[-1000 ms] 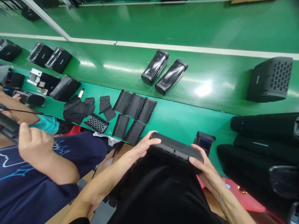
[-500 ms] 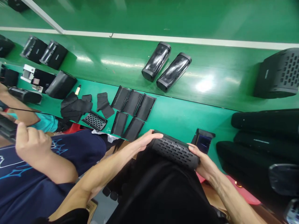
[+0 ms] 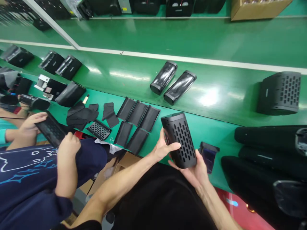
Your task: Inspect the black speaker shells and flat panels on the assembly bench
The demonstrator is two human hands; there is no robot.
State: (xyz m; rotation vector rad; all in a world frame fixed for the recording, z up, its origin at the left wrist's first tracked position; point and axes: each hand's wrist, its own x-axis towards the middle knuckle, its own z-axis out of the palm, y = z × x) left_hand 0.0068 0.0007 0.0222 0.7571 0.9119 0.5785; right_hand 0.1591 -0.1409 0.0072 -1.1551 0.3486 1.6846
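At the centre of the frame, a black slotted housing is held up, tilted, above the near edge of the worktop. The left hand grips its left side, thumb across the slotted face; the right hand supports its lower end, fingers curled around it.

Just right of the right hand sits a small dark tray, partly covered by that hand. Left of centre lie five dark panels, with a slotted panel, black sheet pieces and a small bottle farther left. Two glossy black speakers lie side by side at upper centre, and a slotted black speaker stands at right. Large dark cases crowd the right edge. At left, a co-worker in a navy shirt holds a dark piece.

The worktop is green; beyond it runs a glossy green strip with bright reflections and a white line. A cardboard box is cut off at upper right.

The left fingers are mostly hidden behind the housing. The cases run out of frame, their outlines merging; the upper-left corner is blurred.
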